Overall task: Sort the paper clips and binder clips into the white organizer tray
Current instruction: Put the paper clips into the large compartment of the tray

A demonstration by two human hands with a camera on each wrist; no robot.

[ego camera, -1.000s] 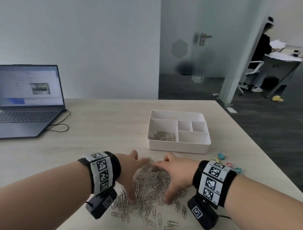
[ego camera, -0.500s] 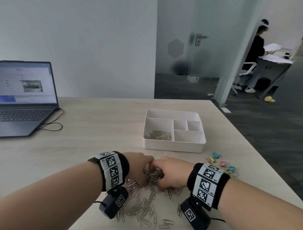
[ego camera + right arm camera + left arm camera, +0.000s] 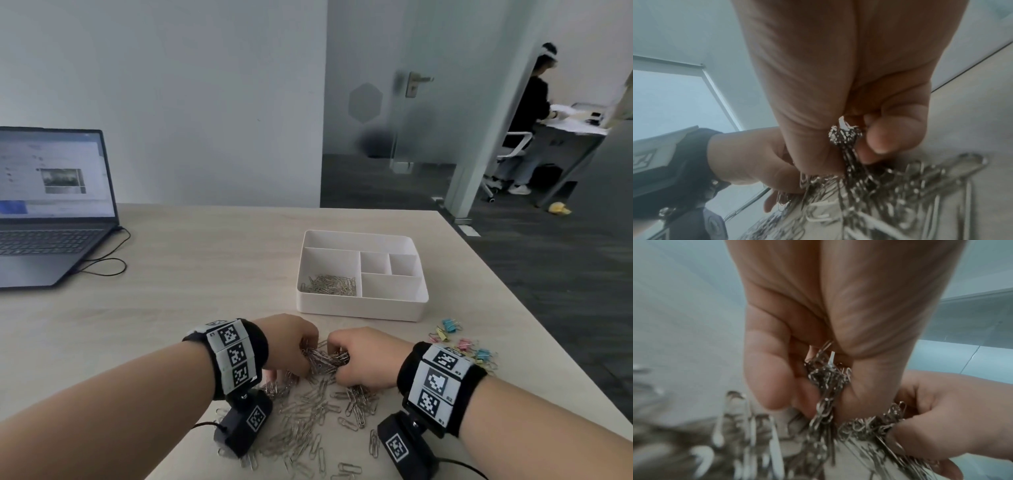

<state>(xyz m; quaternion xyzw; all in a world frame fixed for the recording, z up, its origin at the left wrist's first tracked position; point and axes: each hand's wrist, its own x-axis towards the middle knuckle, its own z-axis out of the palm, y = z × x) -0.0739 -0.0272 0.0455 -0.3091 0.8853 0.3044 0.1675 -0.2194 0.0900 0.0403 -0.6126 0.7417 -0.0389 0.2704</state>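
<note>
Both hands meet over the near heap of paper clips [image 3: 318,407] on the surface [image 3: 191,274]. Left hand [image 3: 291,346] and right hand [image 3: 363,359] each curl tight round a bunch, likely to carry many at once to the tray [image 3: 359,310], far-right, its left compartment part-filled. Binder clips [image 3: 462,344] lie right, untouched. A second ago the fingers were spread over the heap; now they are bunched together.

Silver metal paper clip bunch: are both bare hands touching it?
Touching. The left wrist view shows the left hand curled round the silver metal paper clip bunch; the right wrist view shows the right hand gripping it.
</note>
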